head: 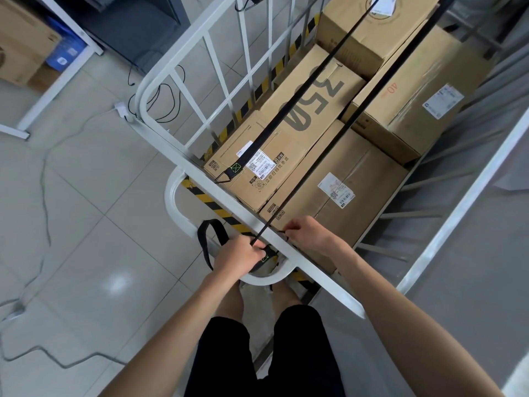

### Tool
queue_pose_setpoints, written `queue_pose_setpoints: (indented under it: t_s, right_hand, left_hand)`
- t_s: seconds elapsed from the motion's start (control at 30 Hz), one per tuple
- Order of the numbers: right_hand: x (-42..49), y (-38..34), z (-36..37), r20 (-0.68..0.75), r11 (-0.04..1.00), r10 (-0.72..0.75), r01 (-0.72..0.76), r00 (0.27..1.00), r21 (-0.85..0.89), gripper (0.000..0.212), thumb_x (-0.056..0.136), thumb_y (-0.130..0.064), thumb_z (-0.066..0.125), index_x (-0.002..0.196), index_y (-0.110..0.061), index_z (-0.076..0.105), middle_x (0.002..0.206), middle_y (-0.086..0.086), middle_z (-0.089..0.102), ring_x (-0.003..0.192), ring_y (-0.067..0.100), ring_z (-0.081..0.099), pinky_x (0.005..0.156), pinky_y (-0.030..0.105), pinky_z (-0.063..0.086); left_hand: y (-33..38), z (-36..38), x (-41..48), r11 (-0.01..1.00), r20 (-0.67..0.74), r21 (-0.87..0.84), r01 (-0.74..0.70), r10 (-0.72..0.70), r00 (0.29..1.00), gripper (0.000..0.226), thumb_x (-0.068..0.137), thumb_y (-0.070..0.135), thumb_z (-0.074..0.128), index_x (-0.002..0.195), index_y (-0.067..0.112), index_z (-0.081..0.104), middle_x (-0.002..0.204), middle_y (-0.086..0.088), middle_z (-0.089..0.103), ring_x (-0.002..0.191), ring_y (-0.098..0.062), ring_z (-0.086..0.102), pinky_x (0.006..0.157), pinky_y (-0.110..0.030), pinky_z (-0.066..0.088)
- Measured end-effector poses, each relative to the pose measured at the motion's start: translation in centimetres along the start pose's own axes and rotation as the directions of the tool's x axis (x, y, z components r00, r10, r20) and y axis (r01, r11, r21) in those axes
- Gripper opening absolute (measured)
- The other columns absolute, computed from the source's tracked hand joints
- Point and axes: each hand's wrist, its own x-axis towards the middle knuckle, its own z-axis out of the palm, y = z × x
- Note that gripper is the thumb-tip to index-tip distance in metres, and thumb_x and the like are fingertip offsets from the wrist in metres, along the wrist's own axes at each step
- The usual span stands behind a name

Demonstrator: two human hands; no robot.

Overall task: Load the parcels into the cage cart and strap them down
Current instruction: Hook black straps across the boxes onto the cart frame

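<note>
Head view: second strap in hand at the near rail

Your parcels (337, 202) sit inside the cage cart (229, 193), packed side by side and filling its floor, so loading looks complete. The first strap (286, 110) runs taut along the left row, and its stitched end is hooked near the rail to hold those boxes down. The second strap (369, 93) runs over the right row and comes straight to your hands.

Your left hand (239, 257) is curled tight round that strap just outside the rail, apparently to keep the tension. The loose tail (206, 239) loops beside it. Your right hand (307, 233) rests on the rail with fingertips pinched on a small dark piece (284, 231). It is probably the strap's fitting, but it is too small to confirm.

Judgement: the second strap is not yet fastened, and slack will return if your left hand eases off.
</note>
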Motion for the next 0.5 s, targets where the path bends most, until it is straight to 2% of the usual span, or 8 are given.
queue_pose_setpoints:
  t_s: [0.1,0.17,0.23,0.3,0.37,0.43,0.5]
  right_hand:
    - [-0.3,-0.7,-0.5,-0.075,0.997,0.024,-0.029,0.997,-0.070,0.019,0.099,-0.006,0.049,0.102,-0.015,0.066,0.103,0.002,0.068,0.098,0.021,0.062,0.089,0.034,0.052]
    - [-0.8,-1.0,-1.3,-0.163,0.995,0.022,-0.037,0.986,-0.091,0.020,0.099,-0.006,0.047,0.103,-0.015,0.064,0.102,0.003,0.066,0.097,0.023,0.062,0.085,0.034,0.052]
    - [-1.7,-1.3,-2.3,-0.243,0.993,0.015,-0.043,0.970,-0.107,0.020,0.100,-0.008,0.046,0.107,-0.013,0.064,0.102,0.003,0.066,0.094,0.022,0.062,0.078,0.030,0.049]
    - [-2.7,-1.5,-3.4,-0.336,0.993,0.004,-0.044,0.942,-0.112,0.021,0.101,-0.009,0.044,0.110,-0.010,0.064,0.103,0.005,0.065,0.088,0.020,0.060,0.070,0.027,0.046]
    - [-4.2,-2.0,-4.7,-0.436,0.997,0.000,-0.033,0.900,-0.068,0.022,0.102,-0.009,0.043,0.112,-0.008,0.063,0.105,0.005,0.064,0.088,0.019,0.058,0.070,0.027,0.044]
    - [-5.9,-2.6,-6.1,-0.514,1.000,0.009,-0.010,0.858,0.001,0.024,0.103,-0.009,0.042,0.118,-0.007,0.060,0.105,0.004,0.061,0.092,0.020,0.057,0.074,0.030,0.044]
    - [-7.9,-3.2,-7.4,-0.562,0.998,0.006,0.027,0.827,0.051,0.024,0.103,-0.009,0.039,0.119,-0.007,0.058,0.105,0.005,0.061,0.093,0.023,0.058,0.072,0.034,0.045]
  left_hand:
    - [-0.2,0.0,-0.4,1.000,0.019,-0.024,-0.011,0.011,1.000,0.018,0.090,0.033,0.064,0.103,0.038,0.075,0.077,0.017,0.071,0.066,-0.003,0.065,0.054,-0.023,0.044]
    - [-0.5,0.1,-0.7,0.994,0.044,-0.111,-0.016,0.021,0.999,0.015,0.092,0.031,0.065,0.103,0.035,0.074,0.087,0.016,0.073,0.080,-0.005,0.069,0.072,-0.025,0.054]
    - [-0.8,0.4,-1.2,0.972,0.090,-0.236,-0.013,0.035,0.995,0.012,0.096,0.030,0.063,0.104,0.030,0.071,0.086,0.018,0.074,0.093,-0.006,0.070,0.087,-0.026,0.054]
    - [-0.8,0.8,-2.0,0.955,0.113,-0.296,-0.021,0.057,0.992,0.016,0.102,0.031,0.055,0.109,0.026,0.068,0.081,0.020,0.075,0.098,-0.008,0.071,0.090,-0.025,0.052]
    - [-0.6,1.1,-2.8,0.950,0.110,-0.307,-0.053,0.091,0.990,0.025,0.105,0.035,0.048,0.117,0.023,0.067,0.083,0.020,0.076,0.098,-0.005,0.069,0.092,-0.024,0.049]
    - [0.0,1.1,-3.5,0.946,0.118,-0.314,-0.084,0.127,0.985,0.026,0.106,0.038,0.044,0.115,0.027,0.066,0.084,0.020,0.076,0.095,0.001,0.067,0.096,-0.027,0.047]
    - [0.9,0.6,-4.1,0.941,0.133,-0.326,-0.093,0.143,0.981,0.024,0.105,0.041,0.042,0.109,0.033,0.065,0.081,0.016,0.076,0.089,-0.001,0.067,0.092,-0.030,0.047]
